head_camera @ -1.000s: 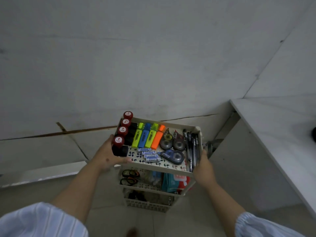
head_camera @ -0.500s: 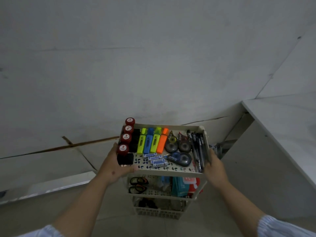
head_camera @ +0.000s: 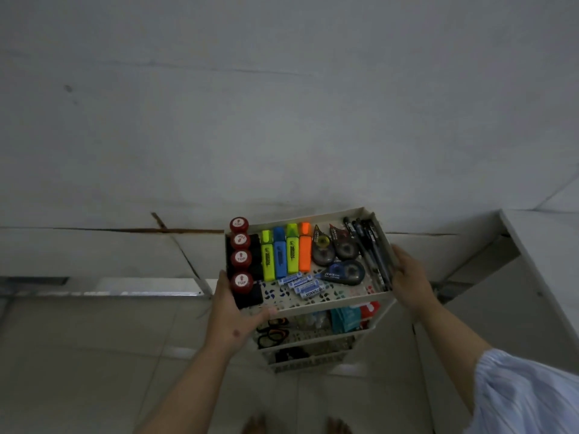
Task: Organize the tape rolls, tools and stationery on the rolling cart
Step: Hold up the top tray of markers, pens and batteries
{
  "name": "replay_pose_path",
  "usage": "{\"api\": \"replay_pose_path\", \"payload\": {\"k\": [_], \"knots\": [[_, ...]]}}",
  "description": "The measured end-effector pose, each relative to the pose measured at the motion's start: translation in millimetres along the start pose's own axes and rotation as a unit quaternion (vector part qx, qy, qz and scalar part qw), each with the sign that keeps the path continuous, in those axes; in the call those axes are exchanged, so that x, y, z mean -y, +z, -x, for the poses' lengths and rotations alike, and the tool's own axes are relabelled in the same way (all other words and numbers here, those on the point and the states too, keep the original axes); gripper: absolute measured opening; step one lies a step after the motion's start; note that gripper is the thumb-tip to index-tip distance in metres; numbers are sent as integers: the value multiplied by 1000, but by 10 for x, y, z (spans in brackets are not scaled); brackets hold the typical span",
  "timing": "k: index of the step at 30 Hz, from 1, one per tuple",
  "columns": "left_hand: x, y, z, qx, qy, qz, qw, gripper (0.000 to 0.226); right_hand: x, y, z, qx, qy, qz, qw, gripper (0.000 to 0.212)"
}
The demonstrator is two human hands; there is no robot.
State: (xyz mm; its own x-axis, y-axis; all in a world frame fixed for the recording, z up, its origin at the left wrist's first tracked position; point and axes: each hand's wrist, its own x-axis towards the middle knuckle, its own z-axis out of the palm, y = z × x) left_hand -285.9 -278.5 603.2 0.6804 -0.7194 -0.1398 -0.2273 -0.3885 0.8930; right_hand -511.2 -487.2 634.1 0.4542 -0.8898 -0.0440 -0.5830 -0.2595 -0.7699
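Left hand [head_camera: 233, 321] grips the rolling cart's top tray [head_camera: 316, 303] at its near-left corner; right hand [head_camera: 410, 281] clasps the right rim. A jerk could topple the upright red-capped bottles [head_camera: 241, 256] along the left edge.

A plain, dimly lit room that reads as an office or study corner — bare pale walls [head_camera: 282, 104], a tiled floor [head_camera: 94, 355] and the edge of a white desk [head_camera: 545, 245] at right. A small tiered cart [head_camera: 313, 303] packed with highlighters [head_camera: 285, 255], pens [head_camera: 371, 252] and correction-tape dispensers [head_camera: 343, 270] points to desk work.
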Motion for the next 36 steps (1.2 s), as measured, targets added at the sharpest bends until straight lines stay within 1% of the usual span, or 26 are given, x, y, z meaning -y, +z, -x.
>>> {"api": "replay_pose_path", "payload": {"k": [1,4,8,10,12,13,15,18,19,23,29,33,34,36], "knots": [[-19,58,19,-2,-3,5,1000,100,-75,-25,-28,4,-7,4,1000,26],[-112,251,63,-2,7,9,1000,99,-225,-151,-45,11,-6,1,1000,37],[-193,332,1,1,-4,14,1000,101,-153,-267,21,24,1,-30,999,35],[-211,303,-76,15,-12,22,1000,105,-146,-260,15,23,-7,-29,999,46],[-262,282,-149,28,-7,16,999,102,-167,-232,4,13,0,-36,999,51],[-292,271,-194,32,-5,9,999,98,-199,-210,1,11,7,-39,999,49],[-321,215,-306,45,-2,-4,999,94,-193,-175,42,5,19,-45,999,39],[-313,72,-504,83,8,-24,996,103,-157,-78,104,6,31,-60,998,35],[-315,37,-570,95,8,-29,995,104,-126,-49,114,2,35,-65,997,36],[-351,-15,-786,117,17,-32,993,92,-104,33,18,-30,38,-49,998,37],[-316,-99,-1010,145,27,-17,989,96,-78,176,0,-70,52,-53,995,34],[-293,-154,-1059,158,28,-7,987,115,-45,219,-47,-80,63,-53,993,41],[-277,-155,-1055,156,23,3,987,116,-37,216,-82,-86,62,-48,993,43],[-257,-141,-1012,146,23,25,989,108,-10,214,-144,-97,45,-38,994,44]]}}
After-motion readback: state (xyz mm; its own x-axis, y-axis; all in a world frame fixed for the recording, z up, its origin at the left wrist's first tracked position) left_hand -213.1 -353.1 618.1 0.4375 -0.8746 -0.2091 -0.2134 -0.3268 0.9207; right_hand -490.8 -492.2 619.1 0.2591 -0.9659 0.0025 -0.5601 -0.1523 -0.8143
